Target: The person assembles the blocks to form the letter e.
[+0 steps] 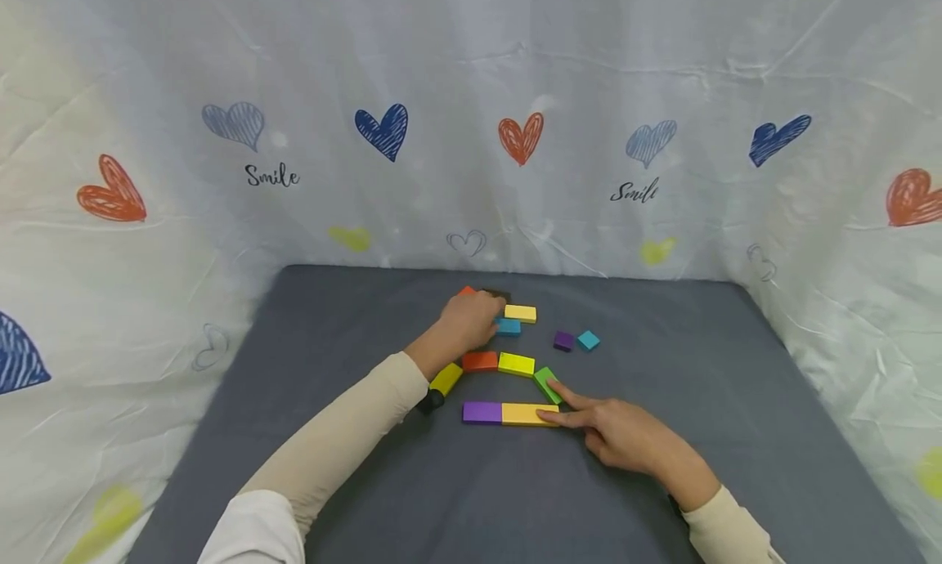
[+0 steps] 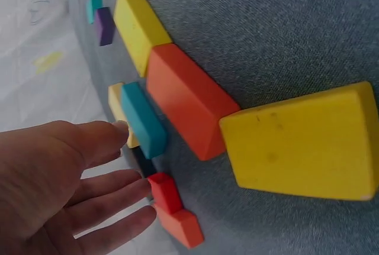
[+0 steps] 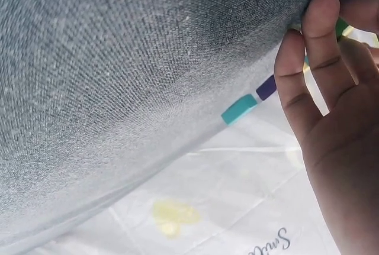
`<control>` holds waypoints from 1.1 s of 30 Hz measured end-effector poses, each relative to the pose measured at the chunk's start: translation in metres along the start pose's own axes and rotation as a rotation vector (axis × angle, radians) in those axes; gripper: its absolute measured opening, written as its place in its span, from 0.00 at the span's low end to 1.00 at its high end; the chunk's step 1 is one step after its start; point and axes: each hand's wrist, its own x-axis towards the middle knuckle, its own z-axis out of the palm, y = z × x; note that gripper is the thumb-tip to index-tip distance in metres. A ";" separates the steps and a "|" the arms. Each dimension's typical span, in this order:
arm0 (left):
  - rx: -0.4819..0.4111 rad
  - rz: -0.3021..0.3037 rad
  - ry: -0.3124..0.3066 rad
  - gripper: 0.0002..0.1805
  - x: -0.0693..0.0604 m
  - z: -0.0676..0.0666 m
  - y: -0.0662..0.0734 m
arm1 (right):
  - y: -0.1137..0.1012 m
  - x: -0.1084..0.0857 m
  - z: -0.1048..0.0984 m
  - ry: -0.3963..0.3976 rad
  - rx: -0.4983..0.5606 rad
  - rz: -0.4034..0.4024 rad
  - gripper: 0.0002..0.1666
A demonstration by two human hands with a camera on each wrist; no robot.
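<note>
Two-Handed Arranging, Seen from Head and Wrists

Nearest the viewer, a beige sleeve [image 1: 724,525] covered each forearm above a dark grey tabletop [image 1: 383,499]. A purple block [image 1: 482,414] and an amber block [image 1: 519,415] lay end to end in a straight row. The right hand [image 1: 634,437] reached in from the right, its index and middle fingers straight and spread wide: the index tip rested on the amber block, the middle tip on a tilted green block [image 1: 544,382].

Beyond the row, the green block formed the right end of a shallow arc, followed leftward by a bright yellow block [image 1: 517,364], an orange-red block [image 1: 481,362] and a slanted mustard block [image 1: 446,380], which met the orange-red one at a corner.

Farther off, a small purple block [image 1: 563,341] and a small teal block [image 1: 588,340] lay side by side. To their left were a blue block [image 1: 509,327], a pale yellow block [image 1: 521,313] and a dark block [image 1: 501,295]. The left hand [image 1: 469,319] hovered about this group, thumb well apart from loosely extended fingers; beside these lay a red block [image 2: 165,193] and an orange block [image 2: 180,228], touching each other. Whether the fingertips met any block could not be told.

Behind everything hung a white cloth [image 1: 456,33] printed with hearts.
</note>
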 end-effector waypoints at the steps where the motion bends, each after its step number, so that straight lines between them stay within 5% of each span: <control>1: 0.012 -0.002 -0.010 0.26 0.003 0.001 0.001 | 0.000 0.000 0.000 -0.002 -0.001 0.003 0.49; 11: 0.029 -0.020 -0.051 0.27 0.017 0.011 0.010 | -0.003 0.000 0.002 0.020 0.025 -0.006 0.49; 18: 0.002 0.001 -0.010 0.28 0.024 0.015 0.012 | -0.002 0.000 0.000 0.011 0.026 0.014 0.49; 27: -0.115 0.063 0.073 0.22 0.007 0.001 -0.002 | -0.002 0.001 0.002 -0.004 0.028 0.024 0.47; 33: -0.158 0.028 0.115 0.24 -0.009 -0.010 -0.010 | -0.002 0.000 0.001 -0.018 0.028 0.042 0.47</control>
